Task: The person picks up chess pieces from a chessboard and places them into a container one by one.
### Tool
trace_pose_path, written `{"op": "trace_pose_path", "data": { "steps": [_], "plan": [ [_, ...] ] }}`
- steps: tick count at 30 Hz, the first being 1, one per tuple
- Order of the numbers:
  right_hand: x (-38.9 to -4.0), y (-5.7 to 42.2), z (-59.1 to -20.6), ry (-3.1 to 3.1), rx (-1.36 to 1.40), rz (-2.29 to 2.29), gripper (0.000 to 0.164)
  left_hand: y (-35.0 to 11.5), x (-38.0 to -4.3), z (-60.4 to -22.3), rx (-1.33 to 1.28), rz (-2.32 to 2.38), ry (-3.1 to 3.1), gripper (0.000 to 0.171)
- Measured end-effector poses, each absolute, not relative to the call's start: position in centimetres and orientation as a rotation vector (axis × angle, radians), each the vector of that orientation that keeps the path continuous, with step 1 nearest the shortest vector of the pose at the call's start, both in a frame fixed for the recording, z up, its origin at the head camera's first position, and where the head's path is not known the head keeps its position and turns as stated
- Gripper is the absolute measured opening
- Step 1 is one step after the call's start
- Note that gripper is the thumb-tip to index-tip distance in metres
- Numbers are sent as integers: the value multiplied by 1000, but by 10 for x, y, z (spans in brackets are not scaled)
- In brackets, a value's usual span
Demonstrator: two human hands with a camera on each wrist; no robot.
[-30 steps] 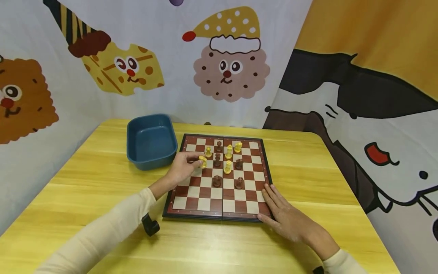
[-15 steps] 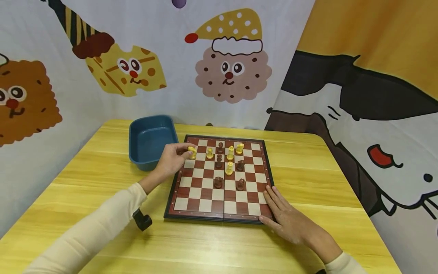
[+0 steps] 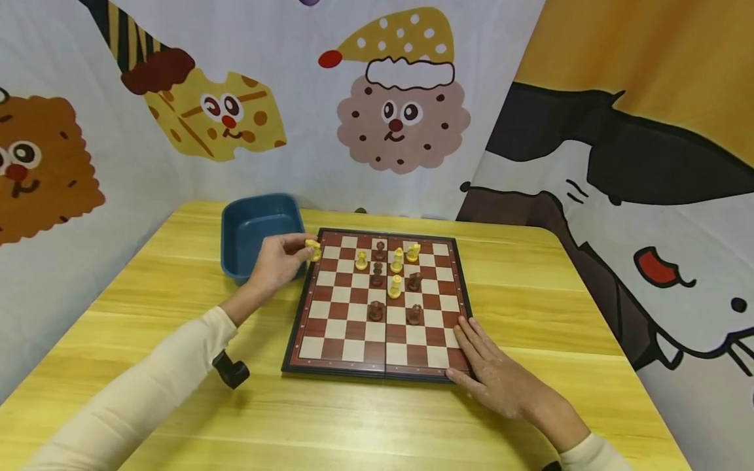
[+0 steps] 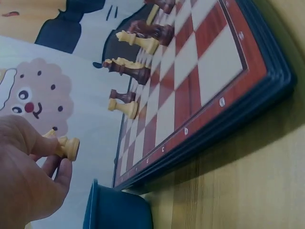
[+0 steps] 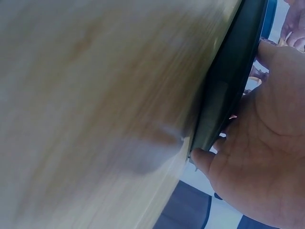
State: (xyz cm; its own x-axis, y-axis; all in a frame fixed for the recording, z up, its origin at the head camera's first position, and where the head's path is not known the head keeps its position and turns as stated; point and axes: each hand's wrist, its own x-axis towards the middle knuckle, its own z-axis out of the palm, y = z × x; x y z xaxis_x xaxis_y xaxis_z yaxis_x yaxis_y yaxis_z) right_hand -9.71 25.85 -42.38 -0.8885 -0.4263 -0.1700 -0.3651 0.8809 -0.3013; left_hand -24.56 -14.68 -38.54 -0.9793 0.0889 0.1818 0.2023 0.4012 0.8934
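My left hand [image 3: 272,263] pinches a yellow chess piece [image 3: 314,250] between thumb and fingers, at the far left edge of the chessboard [image 3: 336,329]. In the left wrist view the piece [image 4: 70,149] is tipped sideways with its round base showing; its top is partly covered by the fingers. My right hand [image 3: 497,378] rests with straight fingers along the board's near right corner. Several yellow pieces, such as one in the middle [image 3: 395,286], stand on the board among several brown pieces, including one nearer me [image 3: 376,311].
A blue plastic bin [image 3: 232,252] stands left of the board, partly behind my left hand. Board and bin sit on a yellow wood-grain table [image 3: 524,294]. A cartoon-printed cloth [image 3: 253,183] hangs behind the table.
My left hand has carried the yellow chess piece leftward and away from me, from over the board's left squares to its edge near the bin. The right hand has stayed in place.
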Motion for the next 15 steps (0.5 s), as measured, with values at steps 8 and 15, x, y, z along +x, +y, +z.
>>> {"op": "trace_pose_path", "data": {
  "steps": [8, 15],
  "plan": [
    [-97, 258, -424, 2816, -594, -404, 86, -161, -247, -380, -156, -1658, -2519, 27],
    [-97, 258, -424, 2832, -597, -394, 85, -174, -249, -371, -29, -1636, -2521, 29]
  ]
}}
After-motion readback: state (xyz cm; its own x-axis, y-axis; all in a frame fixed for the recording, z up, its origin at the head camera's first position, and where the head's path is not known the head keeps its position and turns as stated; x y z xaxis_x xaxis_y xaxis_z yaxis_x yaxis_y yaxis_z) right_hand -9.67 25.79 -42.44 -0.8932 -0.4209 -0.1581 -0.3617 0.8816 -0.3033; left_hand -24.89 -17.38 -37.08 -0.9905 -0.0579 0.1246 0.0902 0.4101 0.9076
